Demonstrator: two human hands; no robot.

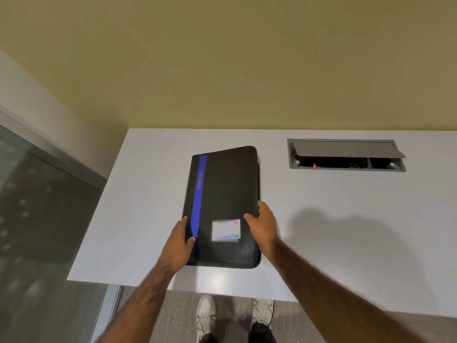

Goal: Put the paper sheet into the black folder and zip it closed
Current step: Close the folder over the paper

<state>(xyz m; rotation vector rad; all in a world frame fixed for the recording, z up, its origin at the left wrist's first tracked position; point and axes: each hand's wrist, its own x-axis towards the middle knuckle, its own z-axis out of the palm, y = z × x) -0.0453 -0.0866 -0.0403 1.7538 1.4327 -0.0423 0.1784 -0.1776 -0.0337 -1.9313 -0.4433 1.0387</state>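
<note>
The black folder (225, 194) lies flat on the white table (333, 219), its cover down, with a blue stripe along its left side and a small label near its near end. My left hand (179, 246) grips the folder's near left edge, thumb on the cover. My right hand (263, 225) holds the right edge, thumb on top and fingers curled around the side. No paper sheet is visible.
A grey cable box (346, 155) with its lid half open is set into the table at the back right. A yellow wall stands behind the table, a glass partition (37, 206) to the left. My shoes (205, 315) show below the table's near edge.
</note>
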